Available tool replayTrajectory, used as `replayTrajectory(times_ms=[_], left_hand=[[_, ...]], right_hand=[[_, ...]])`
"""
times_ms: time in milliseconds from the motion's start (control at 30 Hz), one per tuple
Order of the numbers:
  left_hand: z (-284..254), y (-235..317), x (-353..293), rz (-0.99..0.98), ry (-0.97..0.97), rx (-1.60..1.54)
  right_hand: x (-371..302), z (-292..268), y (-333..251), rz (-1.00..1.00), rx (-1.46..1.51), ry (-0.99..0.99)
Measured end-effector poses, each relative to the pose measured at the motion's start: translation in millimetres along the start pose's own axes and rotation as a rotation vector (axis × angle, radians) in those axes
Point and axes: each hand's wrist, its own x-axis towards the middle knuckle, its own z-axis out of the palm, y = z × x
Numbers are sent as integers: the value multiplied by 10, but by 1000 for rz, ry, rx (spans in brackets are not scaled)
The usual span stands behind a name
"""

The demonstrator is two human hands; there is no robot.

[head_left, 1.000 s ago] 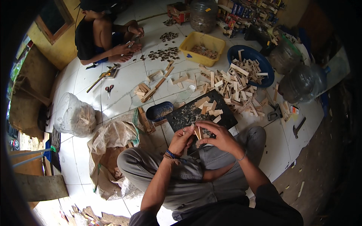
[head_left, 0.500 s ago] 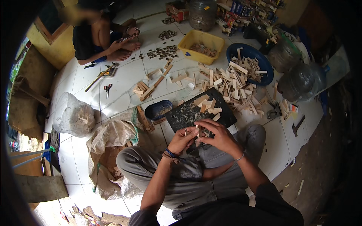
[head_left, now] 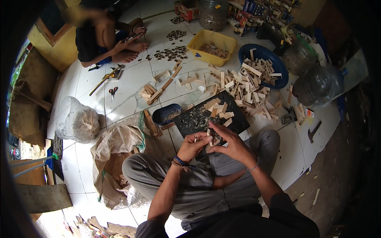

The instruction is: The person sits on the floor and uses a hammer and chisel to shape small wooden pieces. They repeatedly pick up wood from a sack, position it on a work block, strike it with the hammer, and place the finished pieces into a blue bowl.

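Above my lap, my left hand [head_left: 193, 146] pinches a small pale wooden piece [head_left: 209, 134] between thumb and fingers. My right hand [head_left: 232, 143] is close beside it, thumb and index finger spread apart around the piece; whether a fingertip touches it I cannot tell. Just beyond both hands lies a black board [head_left: 194, 121] strewn with shavings, with several loose wooden strips [head_left: 225, 109] on its far right part.
Beyond the board, a pile of wooden strips [head_left: 248, 93] spills from a blue basin [head_left: 281, 81]. A yellow tub [head_left: 194, 47], blue oval dish [head_left: 156, 117], sack [head_left: 104, 152], scissors [head_left: 113, 93] and hammer [head_left: 314, 131] surround me. Another person [head_left: 89, 43] sits at the far left.
My right index finger and thumb have spread wider apart and the index finger has lifted off the wooden piece. My left hand keeps its pinch in nearly the same place.
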Motion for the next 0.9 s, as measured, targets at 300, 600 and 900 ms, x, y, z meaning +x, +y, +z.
replayTrajectory(times_ms=[300, 600, 900], left_hand=[[29, -103, 54, 166, 27, -105], [-40, -11, -29, -47, 31, -188], [-72, -6, -16, -103, -2, -301]], right_hand=[[-80, 252, -85, 141, 81, 271], [-22, 292, -234, 156, 108, 262], [-34, 143, -250, -55, -156, 197]])
